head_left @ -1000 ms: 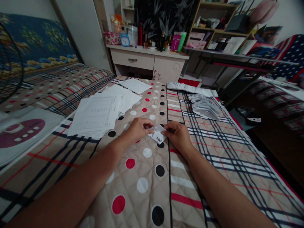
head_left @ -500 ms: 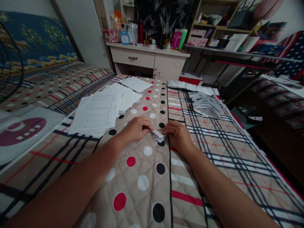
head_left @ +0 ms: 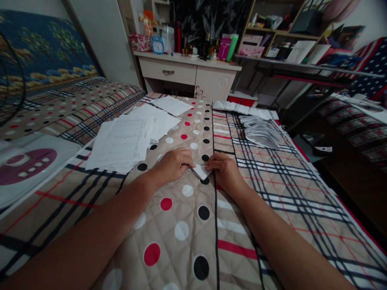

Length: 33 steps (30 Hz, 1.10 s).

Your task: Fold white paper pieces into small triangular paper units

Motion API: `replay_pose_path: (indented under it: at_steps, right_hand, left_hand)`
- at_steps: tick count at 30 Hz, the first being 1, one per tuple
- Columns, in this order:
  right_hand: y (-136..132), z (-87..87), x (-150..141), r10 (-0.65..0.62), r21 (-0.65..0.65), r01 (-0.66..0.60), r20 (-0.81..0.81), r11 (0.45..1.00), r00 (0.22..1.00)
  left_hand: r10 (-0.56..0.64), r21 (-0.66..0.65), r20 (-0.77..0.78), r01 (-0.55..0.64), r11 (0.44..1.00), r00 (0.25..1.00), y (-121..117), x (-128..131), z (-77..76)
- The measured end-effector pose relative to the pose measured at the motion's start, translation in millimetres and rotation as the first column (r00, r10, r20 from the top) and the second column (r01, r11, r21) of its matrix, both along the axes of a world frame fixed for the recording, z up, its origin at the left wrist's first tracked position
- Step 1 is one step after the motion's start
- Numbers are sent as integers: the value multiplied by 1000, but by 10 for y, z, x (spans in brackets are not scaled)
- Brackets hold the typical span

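Observation:
Between my two hands, just above or on the quilted bedspread [head_left: 169,249], is a small folded piece of white paper [head_left: 201,172]. My left hand [head_left: 174,163] pinches its left end with thumb and fingers. At its right end, the curled fingers of my right hand [head_left: 223,169] grip the paper. The fingertips hide both ends of it. Left of my hands lies a spread of printed white sheets [head_left: 117,141], overlapping one another. Over on the right rests a pile of folded paper pieces [head_left: 261,133], with a long row of folded papers [head_left: 244,110] behind it.
A clear plastic bag with a purple print [head_left: 27,165] lies at the left edge. Beyond the bed stands a white dresser [head_left: 167,72] carrying bottles, a blue clock [head_left: 157,44] and boxes. A shelved desk [head_left: 302,66] is at the back right.
The paper between my hands now shows a plain white face where dark printed marks showed before. Both hands keep their grip and have barely moved.

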State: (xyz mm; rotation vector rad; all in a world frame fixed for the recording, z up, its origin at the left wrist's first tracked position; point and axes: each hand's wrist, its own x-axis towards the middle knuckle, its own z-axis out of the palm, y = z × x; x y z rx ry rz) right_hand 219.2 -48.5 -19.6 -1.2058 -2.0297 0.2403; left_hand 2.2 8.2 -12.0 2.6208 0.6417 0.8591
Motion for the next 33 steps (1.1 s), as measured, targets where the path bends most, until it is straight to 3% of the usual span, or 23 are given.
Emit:
replay_pose_path:
  at_steps: [6, 15, 21, 27, 33]
  right_hand:
    - [11, -3, 5, -33, -69, 28, -75, 997, 997]
    - [-80, 142, -48, -56, -73, 66, 131, 995, 990]
    - [-106, 187, -40, -59, -91, 71, 131, 993, 990]
    - [-196, 208, -90, -96, -110, 111, 130, 988, 987]
    - [-223, 209, -123, -18, -39, 22, 81, 999, 997]
  left_hand:
    - [7, 9, -2, -7, 1000, 1000, -38, -2, -6]
    - [-1, 168, -59, 11, 986, 998, -59, 8, 51]
    - [-81, 306, -69, 98, 947, 994, -138, 101, 104]
    - [-117, 308, -48, 126, 943, 992, -118, 83, 86]
    - [-87, 294, -88, 109, 950, 992, -136, 79, 86]
